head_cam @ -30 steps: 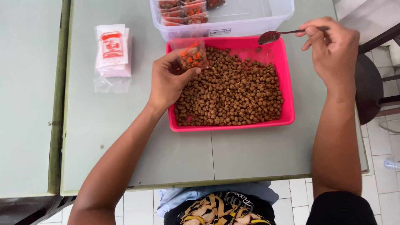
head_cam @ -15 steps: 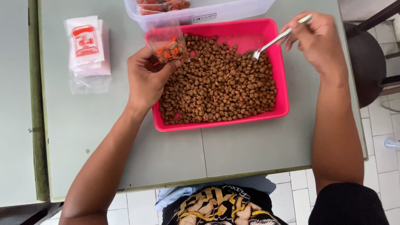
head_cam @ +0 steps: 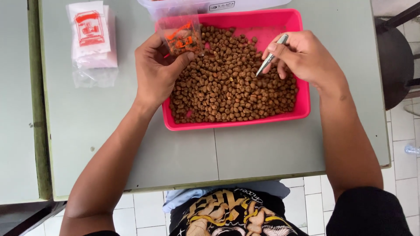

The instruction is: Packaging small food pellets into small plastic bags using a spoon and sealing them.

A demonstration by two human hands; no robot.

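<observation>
Pointing down-left into pellets (head_cam: 232,87): spoon (head_cam: 270,56)

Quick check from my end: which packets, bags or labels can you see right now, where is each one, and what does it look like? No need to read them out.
Small clear pouch: held in the left hand over the pink tray's far left corner; orange-red print, a few brown pellets inside.
Stack of empty pouches: on the grey table, far left; white with red print, in a clear wrapper.
Label: on the clear tub behind the tray; small white rectangle.
</observation>
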